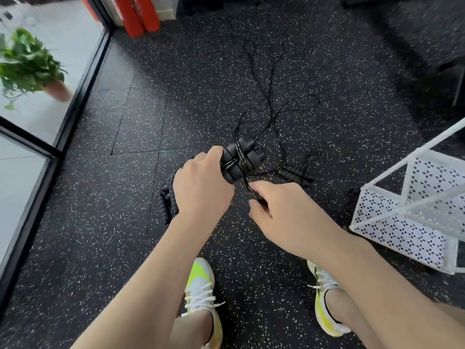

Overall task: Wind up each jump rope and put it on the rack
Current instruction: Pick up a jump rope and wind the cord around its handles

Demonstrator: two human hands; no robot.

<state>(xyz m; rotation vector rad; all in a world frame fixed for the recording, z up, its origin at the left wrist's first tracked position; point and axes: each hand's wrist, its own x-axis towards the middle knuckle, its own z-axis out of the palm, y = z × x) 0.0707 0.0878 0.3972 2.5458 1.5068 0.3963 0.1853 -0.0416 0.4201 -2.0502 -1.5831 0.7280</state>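
From the head camera I see my left hand point(201, 187) curled tight around a pair of black jump rope handles point(241, 159) with cord wrapped across them, and my right hand point(274, 207) pinches the black cord point(251, 190) just below the handles, while the rest of that cord lies in loops on the floor further away. The floor point(125, 235) is dark rubber with white specks, and two more jump ropes lie on it, one point(167, 200) by my left wrist and one point(297, 173) past my right hand. A white wire rack point(402, 222) stands on the right, and a green plant point(25, 61) sits behind glass on the left.
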